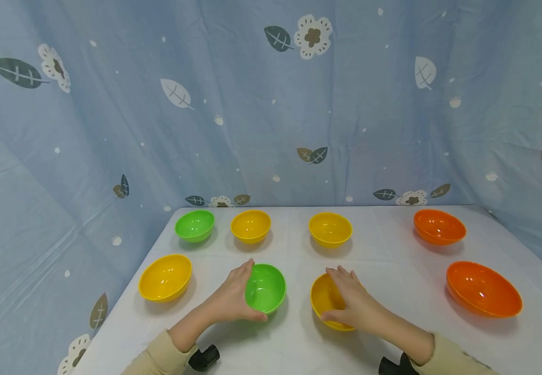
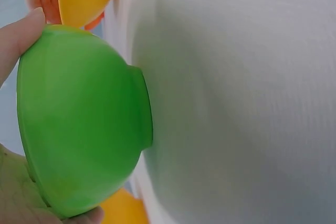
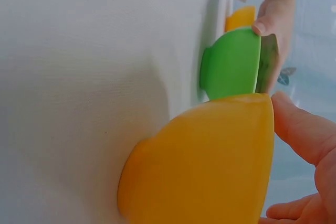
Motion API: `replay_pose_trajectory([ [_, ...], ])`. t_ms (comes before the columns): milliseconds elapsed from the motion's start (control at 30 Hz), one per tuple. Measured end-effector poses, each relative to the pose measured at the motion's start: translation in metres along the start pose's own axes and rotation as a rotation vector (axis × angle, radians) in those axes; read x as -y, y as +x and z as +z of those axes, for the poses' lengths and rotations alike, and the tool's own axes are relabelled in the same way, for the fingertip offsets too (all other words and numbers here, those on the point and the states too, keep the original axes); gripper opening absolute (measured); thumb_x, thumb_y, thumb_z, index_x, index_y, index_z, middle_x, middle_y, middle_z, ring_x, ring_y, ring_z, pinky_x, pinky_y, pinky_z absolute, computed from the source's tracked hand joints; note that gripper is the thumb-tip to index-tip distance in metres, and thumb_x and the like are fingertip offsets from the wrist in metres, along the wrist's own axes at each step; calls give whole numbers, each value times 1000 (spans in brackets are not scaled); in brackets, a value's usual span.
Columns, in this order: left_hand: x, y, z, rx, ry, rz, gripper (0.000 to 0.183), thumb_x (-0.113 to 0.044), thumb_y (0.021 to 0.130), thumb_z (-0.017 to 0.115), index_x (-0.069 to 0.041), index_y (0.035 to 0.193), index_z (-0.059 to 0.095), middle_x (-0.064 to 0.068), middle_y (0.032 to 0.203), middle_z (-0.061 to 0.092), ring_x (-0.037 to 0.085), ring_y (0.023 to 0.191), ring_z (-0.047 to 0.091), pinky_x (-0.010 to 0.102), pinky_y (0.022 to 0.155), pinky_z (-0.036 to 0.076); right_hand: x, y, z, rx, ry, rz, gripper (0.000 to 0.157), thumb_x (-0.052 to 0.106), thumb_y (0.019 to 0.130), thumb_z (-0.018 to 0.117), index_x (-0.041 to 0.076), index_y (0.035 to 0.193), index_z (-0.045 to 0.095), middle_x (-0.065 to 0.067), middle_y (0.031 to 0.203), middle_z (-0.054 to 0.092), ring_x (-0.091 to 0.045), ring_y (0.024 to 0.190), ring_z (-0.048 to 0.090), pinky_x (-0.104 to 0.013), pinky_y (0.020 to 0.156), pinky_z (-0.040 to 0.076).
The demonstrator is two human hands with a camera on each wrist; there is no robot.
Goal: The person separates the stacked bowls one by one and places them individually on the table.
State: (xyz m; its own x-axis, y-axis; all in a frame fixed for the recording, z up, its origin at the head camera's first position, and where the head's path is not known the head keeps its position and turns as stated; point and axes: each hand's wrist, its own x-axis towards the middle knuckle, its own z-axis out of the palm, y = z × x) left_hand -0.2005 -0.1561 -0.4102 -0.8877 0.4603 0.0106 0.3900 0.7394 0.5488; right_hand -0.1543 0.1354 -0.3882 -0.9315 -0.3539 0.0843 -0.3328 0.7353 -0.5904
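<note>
My left hand (image 1: 233, 294) spans the left side of a green bowl (image 1: 267, 287), thumb at its near rim and fingers at its far rim. The left wrist view shows the thumb on the rim of the green bowl (image 2: 79, 119) and fingertips curling round its opposite side. My right hand (image 1: 357, 304) holds a yellow bowl (image 1: 324, 299) from the right, its thumb near the close side and fingers over the far rim. In the right wrist view the thumb tip meets the rim of the yellow bowl (image 3: 205, 161). Both bowls are upright, side by side, low at the white tabletop.
Behind stand a small green bowl (image 1: 195, 226), two yellow bowls (image 1: 250, 227) (image 1: 330, 230) and an orange bowl (image 1: 439, 227). Another yellow bowl (image 1: 165, 278) sits left, a larger orange bowl (image 1: 483, 289) right. A blue patterned curtain (image 1: 252, 130) hangs behind the white table (image 1: 407, 276).
</note>
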Motion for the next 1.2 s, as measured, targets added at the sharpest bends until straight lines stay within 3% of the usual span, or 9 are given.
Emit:
replay_pose_trajectory([
  [433,12,-7,-11,-45,-8,-73,125,-45,52,84,5,144,16,20,149,20,37,133,23,55,103,29,-6,-10,-9,-10,37,65,95,37,66,79,-7,136,33,-30,141,29,-46,132,19,-60,105,9],
  [733,20,-11,-17,-57,-6,-102,125,-46,52,84,6,143,16,22,148,20,38,133,23,56,102,29,-14,-18,-12,-39,25,16,95,38,65,79,-11,133,34,-33,138,33,-49,130,22,-63,103,11],
  [1200,25,-14,-23,-63,1,-118,124,-47,54,84,6,143,16,22,148,19,39,133,23,57,101,29,-27,-29,-20,-36,36,116,97,38,64,79,-9,134,33,-34,138,31,-49,130,20,-63,103,11],
])
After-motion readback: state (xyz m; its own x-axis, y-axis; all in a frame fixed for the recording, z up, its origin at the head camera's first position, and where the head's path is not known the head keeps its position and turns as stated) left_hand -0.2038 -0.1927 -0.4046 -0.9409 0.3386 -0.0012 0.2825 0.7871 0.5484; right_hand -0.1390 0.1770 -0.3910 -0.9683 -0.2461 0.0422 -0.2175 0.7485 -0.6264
